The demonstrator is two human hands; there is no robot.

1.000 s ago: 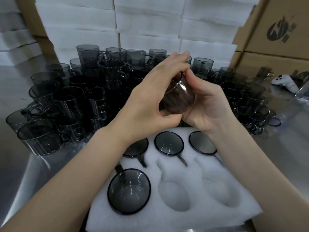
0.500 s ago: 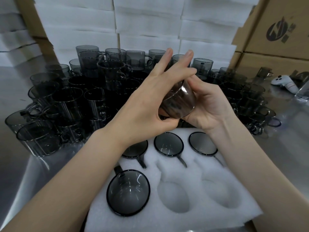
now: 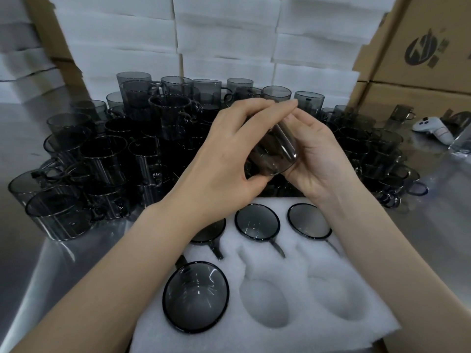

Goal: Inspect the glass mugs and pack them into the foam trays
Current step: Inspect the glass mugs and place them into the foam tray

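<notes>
Both hands hold one smoky grey glass mug (image 3: 275, 154) tilted on its side above the white foam tray (image 3: 300, 253). My left hand (image 3: 224, 159) wraps it from the left, fingers curled over its top. My right hand (image 3: 316, 154) cups it from the right and below. The mug's handle is hidden. The tray holds several mugs sunk into its pockets, among them one at the front left (image 3: 195, 296) and one in the back row (image 3: 257, 222). Two front pockets (image 3: 265, 301) have nothing in them.
A dense crowd of loose grey mugs (image 3: 107, 159) covers the steel table (image 3: 438, 225) behind the tray. Stacked white foam sheets (image 3: 224, 42) rise at the back. Cardboard boxes (image 3: 418, 52) stand at the right, with a white handheld controller (image 3: 433, 127) beside them.
My left fingers have closed down over the mug, and the mug has turned slightly in both hands. The hands stay above the tray's back edge.
</notes>
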